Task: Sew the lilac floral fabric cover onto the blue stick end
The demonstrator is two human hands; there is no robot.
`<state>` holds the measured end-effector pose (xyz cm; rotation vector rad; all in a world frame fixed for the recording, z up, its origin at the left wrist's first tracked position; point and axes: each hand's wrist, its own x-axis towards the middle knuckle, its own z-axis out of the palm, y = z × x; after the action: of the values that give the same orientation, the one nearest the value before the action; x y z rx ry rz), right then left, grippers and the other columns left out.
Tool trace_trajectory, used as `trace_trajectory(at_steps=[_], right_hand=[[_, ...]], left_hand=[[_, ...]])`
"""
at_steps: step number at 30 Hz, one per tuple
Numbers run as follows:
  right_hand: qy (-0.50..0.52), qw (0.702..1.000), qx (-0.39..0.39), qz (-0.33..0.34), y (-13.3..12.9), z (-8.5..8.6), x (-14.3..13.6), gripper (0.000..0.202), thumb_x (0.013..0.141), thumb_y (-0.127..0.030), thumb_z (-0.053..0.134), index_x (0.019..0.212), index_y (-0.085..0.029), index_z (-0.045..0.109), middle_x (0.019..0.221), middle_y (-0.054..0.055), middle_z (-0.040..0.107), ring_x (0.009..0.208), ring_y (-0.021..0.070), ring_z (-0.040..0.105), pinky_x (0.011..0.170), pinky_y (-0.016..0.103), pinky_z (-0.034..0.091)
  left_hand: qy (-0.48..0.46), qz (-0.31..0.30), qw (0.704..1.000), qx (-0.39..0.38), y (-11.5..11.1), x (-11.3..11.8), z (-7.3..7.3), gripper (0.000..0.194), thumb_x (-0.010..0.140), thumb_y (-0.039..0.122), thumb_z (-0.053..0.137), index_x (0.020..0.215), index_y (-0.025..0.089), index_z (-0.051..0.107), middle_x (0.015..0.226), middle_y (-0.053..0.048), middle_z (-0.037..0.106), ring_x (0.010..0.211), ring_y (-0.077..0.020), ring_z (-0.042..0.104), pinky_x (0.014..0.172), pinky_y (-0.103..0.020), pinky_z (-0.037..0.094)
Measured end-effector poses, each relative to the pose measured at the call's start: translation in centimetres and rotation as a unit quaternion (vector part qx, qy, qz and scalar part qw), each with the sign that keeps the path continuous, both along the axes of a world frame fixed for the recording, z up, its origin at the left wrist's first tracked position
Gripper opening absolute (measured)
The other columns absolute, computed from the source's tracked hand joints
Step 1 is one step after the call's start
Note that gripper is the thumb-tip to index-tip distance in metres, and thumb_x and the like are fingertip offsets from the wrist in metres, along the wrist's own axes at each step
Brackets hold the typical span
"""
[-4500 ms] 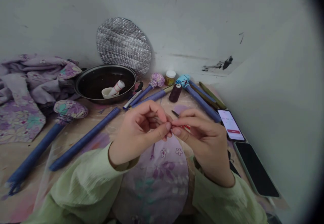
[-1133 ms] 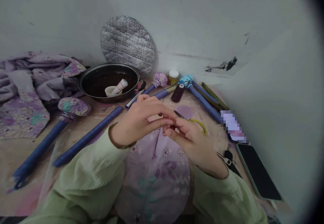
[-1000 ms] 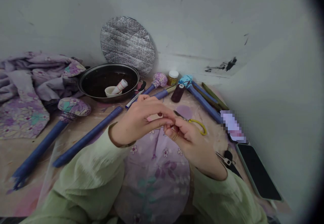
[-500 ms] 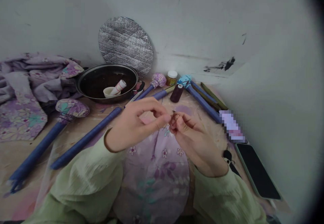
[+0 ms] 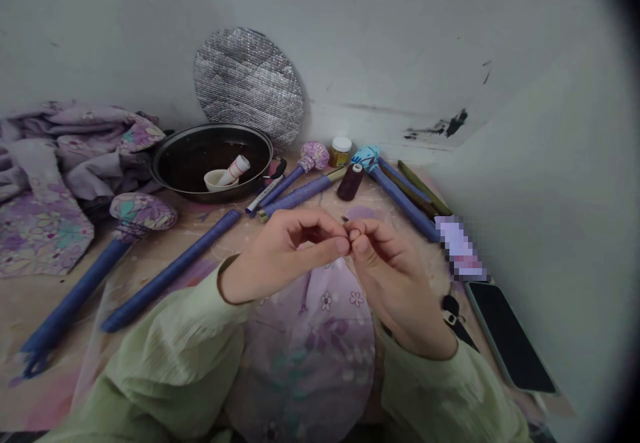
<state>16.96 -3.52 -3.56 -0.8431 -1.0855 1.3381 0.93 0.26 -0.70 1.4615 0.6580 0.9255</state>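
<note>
My left hand (image 5: 290, 249) and my right hand (image 5: 400, 276) meet at the fingertips over a round piece of lilac floral cloth (image 5: 320, 356). Thumb and forefinger are pinched together on each hand. Between and behind the right fingertips a tiny dark tip (image 5: 345, 219) sticks up; the rest of that small object is hidden. What the left fingers pinch is too small to make out. A dark purple thread spool (image 5: 351, 183) stands just beyond the hands.
A black pan (image 5: 165, 179) holding a small white cup stands at the back left, before a silver round mat (image 5: 247, 83). Blue wrapped sticks (image 5: 170, 273) lie left and behind. At the right are a phone (image 5: 513, 339) and bundled stems (image 5: 420, 186). A wall rises behind.
The left hand has shifted slightly right and down, and its fingertips now touch those of my right hand. The loop seen at the right fingertips is now mostly hidden.
</note>
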Motion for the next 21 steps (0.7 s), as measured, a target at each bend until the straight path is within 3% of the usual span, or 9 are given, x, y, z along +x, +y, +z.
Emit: trace_trajectory(at_steps=[3, 7, 21], right_hand=[[-0.029, 0.999, 0.036, -0.010, -0.3, 0.5, 0.0, 0.007, 0.087, -0.035, 0.070, 0.087, -0.028, 0.069, 0.085, -0.003, 0.064, 0.080, 0.0110, 0.060, 0.073, 0.023, 0.050], [-0.080, 0.993, 0.074, -0.039, -0.6, 1.4, -0.2, 0.008, 0.089, -0.032, 0.068, 0.084, -0.026, 0.068, 0.081, -0.002, 0.063, 0.076, 0.0113, 0.059, 0.070, 0.023, 0.050], [-0.081, 0.994, 0.068, -0.040, -0.6, 1.4, 0.0, 0.006, 0.088, -0.032, 0.068, 0.085, -0.027, 0.069, 0.083, -0.003, 0.065, 0.081, 0.0118, 0.061, 0.075, 0.024, 0.051]], left_hand=[[-0.031, -0.020, 0.999, -0.035, 0.0, -0.1, 0.1, 0.008, 0.078, 0.019, 0.071, 0.074, 0.013, 0.068, 0.072, -0.001, 0.063, 0.066, -0.0092, 0.054, 0.061, -0.020, 0.047], [-0.045, -0.029, 0.998, -0.019, 0.1, -0.2, 0.2, 0.003, 0.077, 0.014, 0.071, 0.075, 0.014, 0.069, 0.074, -0.001, 0.064, 0.067, -0.0098, 0.056, 0.061, -0.021, 0.048], [-0.005, -0.002, 0.998, 0.057, 0.2, -0.1, 0.0, 0.004, 0.079, 0.017, 0.071, 0.077, 0.015, 0.067, 0.074, -0.002, 0.065, 0.064, -0.0104, 0.056, 0.058, -0.022, 0.050]])
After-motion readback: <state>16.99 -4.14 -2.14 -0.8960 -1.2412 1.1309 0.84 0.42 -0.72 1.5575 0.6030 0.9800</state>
